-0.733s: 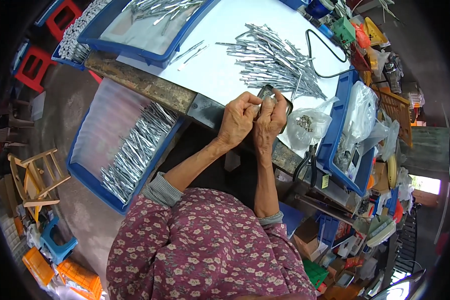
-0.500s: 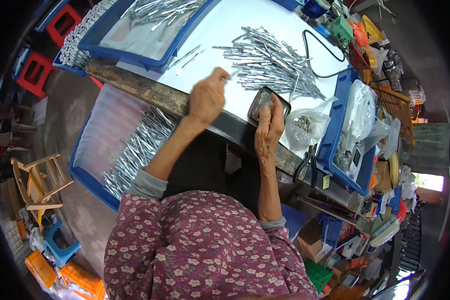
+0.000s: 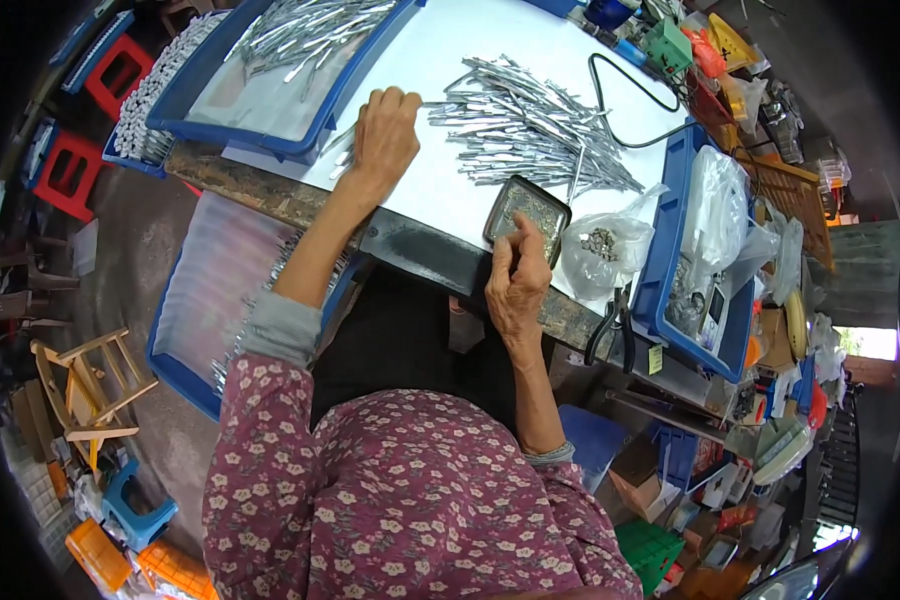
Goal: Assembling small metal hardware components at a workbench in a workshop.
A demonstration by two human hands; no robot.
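Note:
My left hand (image 3: 386,140) is over the white tabletop by a few loose thin silvery metal strips (image 3: 342,158). Its fingers are curled closed, and what they hold is hidden. To the right lies a big heap of the same metal strips (image 3: 530,125). At the table's near edge, my right hand (image 3: 521,280) reaches into a small dark rectangular tin (image 3: 500,207) with tiny metal parts in it. The index finger is over the parts, and the thumb stands apart near the rim. A clear plastic bag of small metal pieces (image 3: 610,262) lies right of the tin.
A blue tray (image 3: 320,140) with more strips stands at the table's left. A blue bin (image 3: 660,290) with plastic bags is on the right. Black-handled pliers (image 3: 610,335) hang at the near edge. Another blue tray (image 3: 185,385) is below. A black cable (image 3: 605,105) crosses the back.
My left hand has moved left and away from me, from beside the heap to the loose strips. My right hand has drawn back from the tin's side, its index finger now inside.

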